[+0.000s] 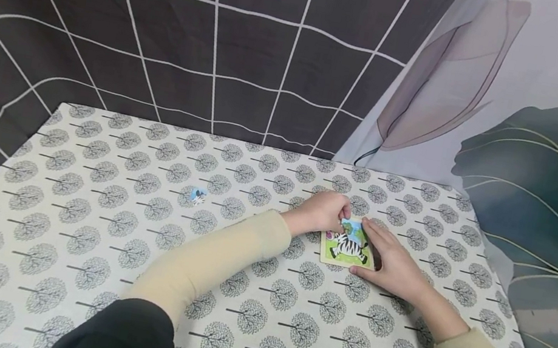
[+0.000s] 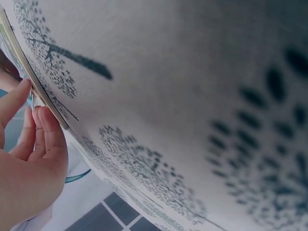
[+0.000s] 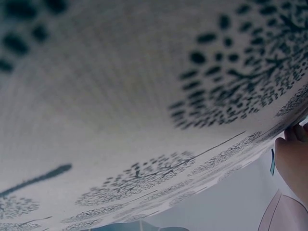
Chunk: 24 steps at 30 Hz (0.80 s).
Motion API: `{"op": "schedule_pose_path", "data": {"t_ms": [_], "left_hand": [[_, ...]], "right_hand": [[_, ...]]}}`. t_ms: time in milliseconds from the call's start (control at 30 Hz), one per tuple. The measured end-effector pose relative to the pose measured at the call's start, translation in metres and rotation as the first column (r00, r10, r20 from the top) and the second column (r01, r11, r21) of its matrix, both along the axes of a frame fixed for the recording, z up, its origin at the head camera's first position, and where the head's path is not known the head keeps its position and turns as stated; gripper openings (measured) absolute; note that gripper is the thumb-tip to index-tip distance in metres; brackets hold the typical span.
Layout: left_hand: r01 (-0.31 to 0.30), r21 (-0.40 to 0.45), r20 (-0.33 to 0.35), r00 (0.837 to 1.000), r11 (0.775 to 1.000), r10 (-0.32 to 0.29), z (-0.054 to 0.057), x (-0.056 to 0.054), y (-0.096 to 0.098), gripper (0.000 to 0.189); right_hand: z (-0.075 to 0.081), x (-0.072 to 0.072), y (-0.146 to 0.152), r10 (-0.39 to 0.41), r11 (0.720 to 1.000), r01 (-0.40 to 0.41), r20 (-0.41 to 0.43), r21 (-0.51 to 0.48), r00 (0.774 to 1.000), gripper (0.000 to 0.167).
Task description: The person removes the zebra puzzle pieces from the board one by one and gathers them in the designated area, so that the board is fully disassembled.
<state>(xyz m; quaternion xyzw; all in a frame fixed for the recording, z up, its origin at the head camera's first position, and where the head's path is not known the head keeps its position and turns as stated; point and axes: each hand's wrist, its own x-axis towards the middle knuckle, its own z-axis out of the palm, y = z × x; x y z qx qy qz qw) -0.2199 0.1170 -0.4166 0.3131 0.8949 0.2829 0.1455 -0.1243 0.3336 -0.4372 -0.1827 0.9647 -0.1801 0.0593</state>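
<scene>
A small zebra puzzle board [image 1: 352, 264] lies on the patterned tablecloth, showing a striped zebra on green and blue. My right hand [image 1: 397, 264] holds its right side, thumb at the lower corner and fingers at the upper one. Over the board's upper left corner is my left hand [image 1: 325, 209], covering that part. In the left wrist view, the left thumb and fingertips [image 2: 43, 113] pinch a small puzzle piece [image 2: 33, 100] just over the board's edge; most of the piece is hidden. The right wrist view catches only part of a hand [image 3: 294, 156] at its right edge.
A loose puzzle piece [image 1: 198, 195], blue with black and white stripes, lies farther left on the tablecloth [image 1: 126, 290]. Behind the table hangs a dark cloth with a white grid [image 1: 256, 47]. A pale curtain with large leaves [image 1: 552, 164] borders the right side.
</scene>
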Motion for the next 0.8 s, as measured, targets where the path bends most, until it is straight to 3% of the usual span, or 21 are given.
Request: {"op": "schedule_pose_path", "data": {"t_ms": [300,600,800], "left_hand": [[0.021,0.036,-0.065,0.998,0.999,-0.019,0.000,0.002,0.001,0.016],[0.002,0.193,0.035,0.999,0.981,-0.009,0.007,-0.006,-0.004,0.008],[-0.016,0.232,0.088,0.996,0.973,-0.005,0.007,-0.012,-0.010,0.008]], "right_hand": [[0.000,0.000,0.000,0.004,1.000,-0.004,-0.002,0.008,1.000,0.109],[0.000,0.000,0.002,0.006,1.000,-0.006,-0.010,0.020,1.000,0.110],[0.003,0.000,0.001,0.006,1.000,-0.006,-0.006,0.014,1.000,0.109]]}}
